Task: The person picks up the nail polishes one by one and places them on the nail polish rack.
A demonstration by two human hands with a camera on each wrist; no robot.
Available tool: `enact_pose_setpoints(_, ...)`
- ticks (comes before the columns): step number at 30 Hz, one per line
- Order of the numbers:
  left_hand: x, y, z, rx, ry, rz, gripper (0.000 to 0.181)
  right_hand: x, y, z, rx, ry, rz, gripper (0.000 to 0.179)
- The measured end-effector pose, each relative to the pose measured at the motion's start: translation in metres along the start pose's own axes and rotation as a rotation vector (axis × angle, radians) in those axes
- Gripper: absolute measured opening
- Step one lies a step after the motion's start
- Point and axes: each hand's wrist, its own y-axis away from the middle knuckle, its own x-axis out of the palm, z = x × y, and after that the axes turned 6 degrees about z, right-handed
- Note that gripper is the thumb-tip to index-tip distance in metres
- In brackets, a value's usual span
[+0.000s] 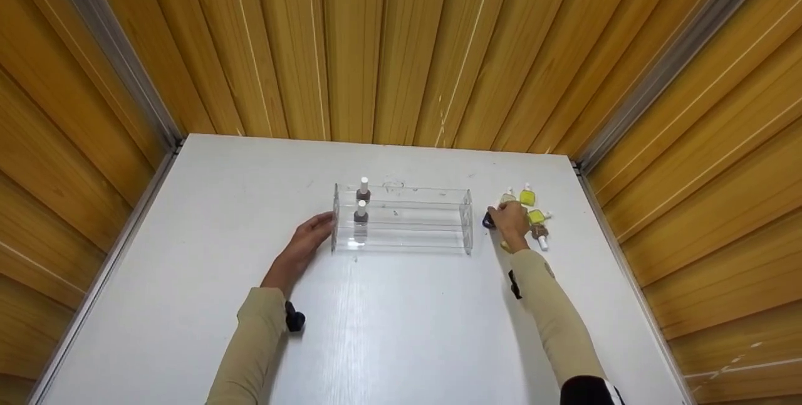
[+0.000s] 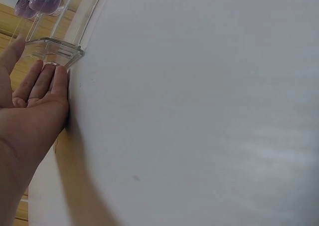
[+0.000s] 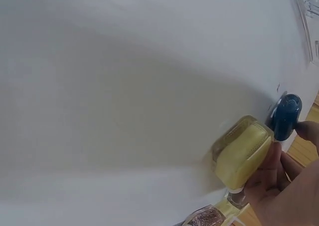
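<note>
A clear acrylic tiered rack (image 1: 401, 237) stands mid-table. Two nail polish bottles with white caps, a back one (image 1: 363, 193) and a front one (image 1: 361, 214), stand upright at its left end; they look purple in the left wrist view. My left hand (image 1: 310, 234) rests its nearly straight fingers (image 2: 44, 81) against the rack's left end panel. Right of the rack, my right hand (image 1: 512, 218) pinches a dark blue nail polish bottle (image 3: 287, 117) between thumb and fingers; its cap is hidden. A yellow bottle (image 3: 243, 153) lies right beside those fingers.
Around the right hand lie a pale bottle (image 1: 507, 197), two more yellow bottles, one at the back (image 1: 527, 197) and one nearer (image 1: 536, 217), and a brown glitter bottle (image 1: 539, 231). Wood-patterned walls (image 1: 401, 47) enclose the white table (image 1: 401, 330) at the back and sides.
</note>
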Motion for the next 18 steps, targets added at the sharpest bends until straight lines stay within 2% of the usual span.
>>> enact_pose_setpoints(6, -0.0014, 0.0011, 0.0002, -0.025, -0.038, 0.009, 0.059, -0.0017, 0.0029, -0.0022, 0.059, 0.084, 0.040, 0.043)
enact_pose_setpoints(10, -0.0011, -0.0009, 0.0023, -0.036, -0.038, 0.002, 0.059, -0.0015, 0.0028, -0.0056, 0.076, 0.132, 0.058, 0.037)
enact_pose_setpoints(13, -0.0013, -0.0020, 0.0009, -0.024, -0.023, 0.002, 0.059, -0.0024, 0.0033, -0.0059, 0.064, 0.099, 0.068, 0.028)
enact_pose_setpoints(18, -0.0022, -0.0009, -0.0014, -0.002, 0.000, 0.001, 0.058, -0.0044, 0.0092, -0.0034, 0.044, -0.010, 0.049, 0.033)
